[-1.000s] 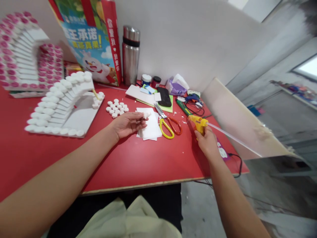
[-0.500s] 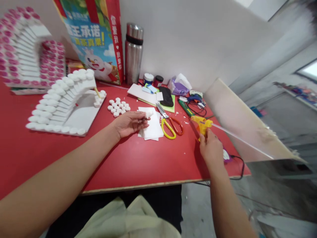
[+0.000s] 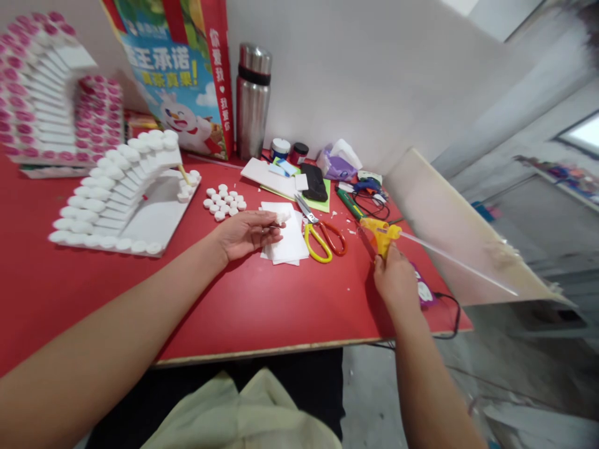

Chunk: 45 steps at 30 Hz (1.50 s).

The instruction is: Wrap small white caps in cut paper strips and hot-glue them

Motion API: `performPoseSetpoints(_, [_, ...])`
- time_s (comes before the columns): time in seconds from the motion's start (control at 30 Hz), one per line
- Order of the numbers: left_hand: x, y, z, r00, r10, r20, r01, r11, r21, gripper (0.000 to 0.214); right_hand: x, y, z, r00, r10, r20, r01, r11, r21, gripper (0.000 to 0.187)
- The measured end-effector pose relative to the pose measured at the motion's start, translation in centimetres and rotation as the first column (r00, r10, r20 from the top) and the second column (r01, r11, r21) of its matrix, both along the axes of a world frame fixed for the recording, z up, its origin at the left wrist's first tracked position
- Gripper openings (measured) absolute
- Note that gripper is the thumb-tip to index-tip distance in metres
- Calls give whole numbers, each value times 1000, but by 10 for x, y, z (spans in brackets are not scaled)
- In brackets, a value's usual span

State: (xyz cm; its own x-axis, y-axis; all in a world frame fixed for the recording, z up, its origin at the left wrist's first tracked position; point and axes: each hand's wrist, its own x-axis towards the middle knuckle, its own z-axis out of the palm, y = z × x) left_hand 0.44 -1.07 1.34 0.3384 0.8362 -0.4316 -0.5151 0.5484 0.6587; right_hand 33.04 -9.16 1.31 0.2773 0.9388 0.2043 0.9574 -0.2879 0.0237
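Between the fingertips of my left hand (image 3: 250, 236) is a small white piece (image 3: 281, 217), its exact shape hard to make out. It is held over white paper sheets (image 3: 290, 240). My right hand (image 3: 397, 277) is closed around the handle of a yellow hot glue gun (image 3: 381, 231), with a long clear glue stick (image 3: 461, 262) sticking out of its back. Scissors (image 3: 322, 234) with one yellow and one red handle lie between the hands. Several white round discs (image 3: 224, 202) are grouped beyond my left hand.
At left stands a white stepped model (image 3: 116, 187) edged with discs; behind it, a pink-and-white one (image 3: 42, 100). A steel thermos (image 3: 253, 103), a printed bag (image 3: 182, 81) and paint jars (image 3: 280, 148) line the wall. A black cord (image 3: 452, 299) trails at the right edge.
My right hand has shifted very slightly on the glue gun, which stays in nearly the same place. My left hand has barely moved.
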Motion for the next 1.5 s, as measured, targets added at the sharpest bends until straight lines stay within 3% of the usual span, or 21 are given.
performPoseSetpoints(0.07, [0, 0, 0, 1000, -2, 7, 2, 1000, 6, 15, -7, -11, 8, 1000, 13, 24, -13, 1000, 13, 56])
performPoseSetpoints(0.13, [1, 0, -1, 1000, -4, 28, 3, 999, 32, 14, -19, -23, 19, 997, 66, 25, -69, 987, 146, 56])
performPoseSetpoints(0.2, [2, 0, -2, 999, -10, 45, 6, 997, 73, 11, -38, -28, 30, 969, 221, -108, -169, 918, 359, 47])
performPoseSetpoints(0.23, [2, 0, -2, 999, -14, 45, 9, 995, 94, 9, -49, -25, 34, 912, 338, -233, -216, 878, 427, 41])
performPoseSetpoints(0.27, [2, -1, -3, 999, -19, 37, 14, 993, 115, 7, -62, -19, 37, 815, 431, -388, -238, 859, 454, 36])
performPoseSetpoints(0.33, [3, -1, -4, 1000, -28, 9, 26, 987, 160, 5, -87, 2, 38, 540, 485, -688, -231, 871, 433, 33])
performPoseSetpoints(0.4, [2, -1, -6, 999, -44, -20, 47, 976, 215, 12, -110, 29, 32, 240, 379, -894, -204, 920, 335, 36])
performPoseSetpoints(0.47, [2, -1, -7, 998, -57, -40, 65, 962, 264, 22, -127, 53, 23, -1, 308, -951, -166, 938, 304, 34])
performPoseSetpoints(0.53, [3, -1, -8, 996, -67, -54, 80, 953, 293, 30, -136, 66, 12, -159, 237, -958, -163, 951, 262, 33])
performPoseSetpoints(0.6, [5, -1, -8, 994, -77, -72, 96, 947, 307, 36, -140, 70, 5, -242, 215, -946, -158, 953, 258, 32])
performPoseSetpoints(0.7, [7, -2, -9, 991, -75, -109, 107, 938, 330, 42, -138, 65, -1, -267, 237, -934, -134, 951, 279, 28])
performPoseSetpoints(0.97, [7, -2, -15, 979, -64, -196, 130, 929, 348, 47, -131, 64, -6, -178, 234, -956, -162, 951, 263, 23])
performPoseSetpoints(1.5, [8, -1, -13, 975, -56, -217, 130, 931, 342, 46, -132, 69, -7, -128, 194, -973, -171, 962, 214, 24])
